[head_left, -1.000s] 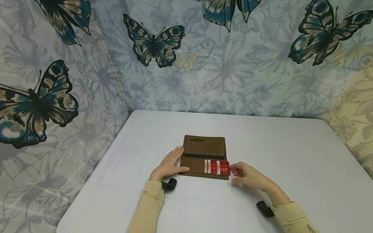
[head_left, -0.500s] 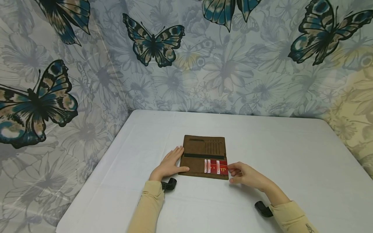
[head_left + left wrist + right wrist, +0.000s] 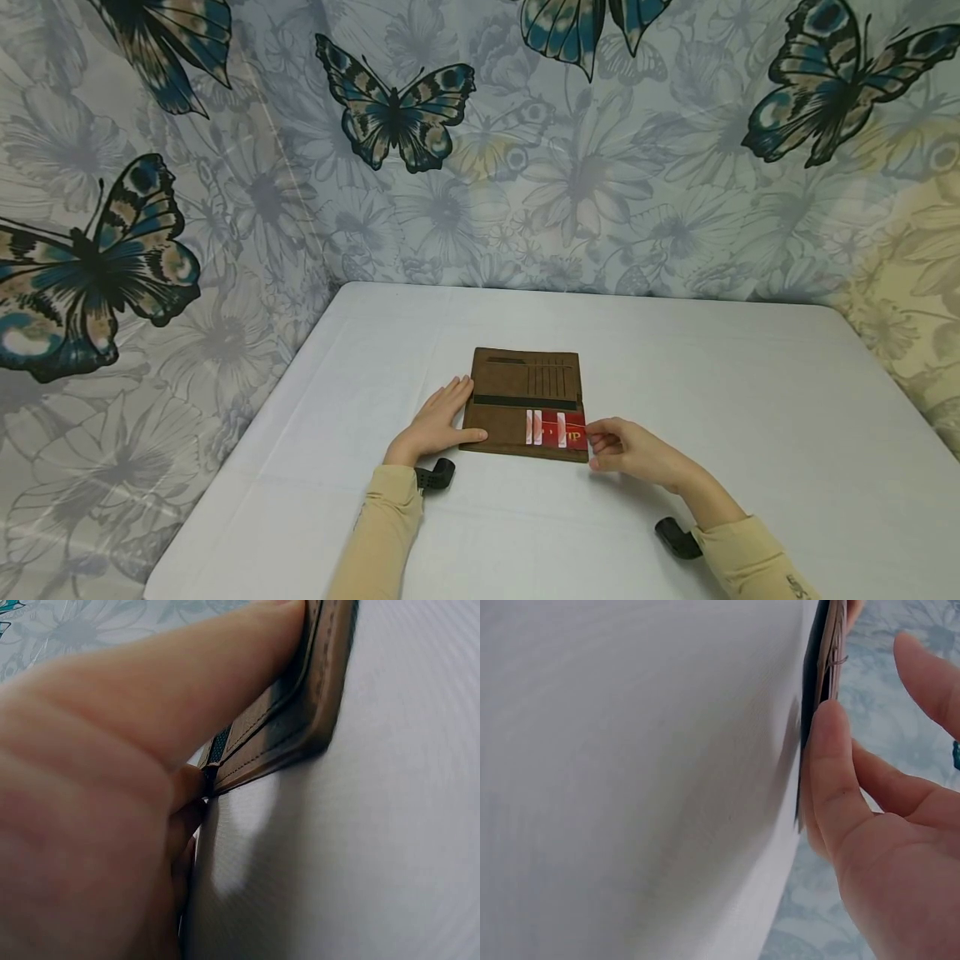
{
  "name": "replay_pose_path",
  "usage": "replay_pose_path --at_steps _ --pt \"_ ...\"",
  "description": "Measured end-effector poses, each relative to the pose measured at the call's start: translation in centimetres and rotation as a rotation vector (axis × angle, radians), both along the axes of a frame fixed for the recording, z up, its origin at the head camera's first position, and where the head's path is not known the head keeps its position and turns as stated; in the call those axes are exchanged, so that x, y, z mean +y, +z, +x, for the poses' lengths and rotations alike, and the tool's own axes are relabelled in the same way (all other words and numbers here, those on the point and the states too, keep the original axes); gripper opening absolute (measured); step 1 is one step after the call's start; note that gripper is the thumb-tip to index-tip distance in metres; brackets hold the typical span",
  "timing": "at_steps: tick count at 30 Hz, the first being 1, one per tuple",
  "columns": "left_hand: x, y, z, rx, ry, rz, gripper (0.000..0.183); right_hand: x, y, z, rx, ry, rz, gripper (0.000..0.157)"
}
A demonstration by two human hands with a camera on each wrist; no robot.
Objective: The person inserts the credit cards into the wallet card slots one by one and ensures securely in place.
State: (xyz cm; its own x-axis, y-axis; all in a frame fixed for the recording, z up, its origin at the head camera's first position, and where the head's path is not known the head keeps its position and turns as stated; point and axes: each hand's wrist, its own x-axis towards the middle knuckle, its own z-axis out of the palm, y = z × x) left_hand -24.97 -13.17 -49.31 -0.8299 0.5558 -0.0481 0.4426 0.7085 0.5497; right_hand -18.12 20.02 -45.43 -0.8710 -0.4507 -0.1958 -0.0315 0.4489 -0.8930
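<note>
An unfolded brown wallet (image 3: 502, 379) lies on the white table. Red VIP card (image 3: 574, 433) sits in its lower right part, its outer end level with the wallet's right edge. My left hand (image 3: 433, 427) rests at the wallet's left side, fingers straight along the edge and thumb lying on its lower corner. In the left wrist view the thumb covers part of the stitched wallet corner (image 3: 322, 712). At the opposite edge, my right hand (image 3: 637, 452) touches the card's end with its fingertips. The right wrist view shows a fingertip (image 3: 829, 727) against the wallet's side, another finger spread away.
The white table (image 3: 712, 367) carries the wallet near its middle. Behind and to the left rises a wall covering (image 3: 585, 192) with butterflies and flowers. A black wrist camera (image 3: 437, 474) is on the left wrist, another black wrist camera (image 3: 677, 538) on the right.
One second ago the red card stuck out past the wallet's right edge; the right hand has pushed it left until level. The left hand has stayed in place.
</note>
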Motion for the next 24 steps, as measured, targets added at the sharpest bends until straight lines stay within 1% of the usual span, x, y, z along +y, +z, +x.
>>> replay_pose_path --at_steps 6,13,20,24 --pt "0.03 0.06 0.05 -0.003 0.002 -0.005 0.093 -0.18 0.03 -0.1 -0.013 0.016 -0.014 0.058" --pt "0.06 0.0 0.02 -0.001 0.012 -0.023 0.093 -0.3 0.01 -0.17 -0.014 0.002 0.006 0.058" --pt "0.03 0.07 0.07 -0.004 0.004 0.013 0.093 -0.23 0.01 -0.11 -0.014 0.016 -0.003 0.059" --pt "0.03 -0.04 0.03 -0.003 0.01 -0.008 0.093 -0.23 0.06 -0.03 -0.01 0.019 0.001 0.058"
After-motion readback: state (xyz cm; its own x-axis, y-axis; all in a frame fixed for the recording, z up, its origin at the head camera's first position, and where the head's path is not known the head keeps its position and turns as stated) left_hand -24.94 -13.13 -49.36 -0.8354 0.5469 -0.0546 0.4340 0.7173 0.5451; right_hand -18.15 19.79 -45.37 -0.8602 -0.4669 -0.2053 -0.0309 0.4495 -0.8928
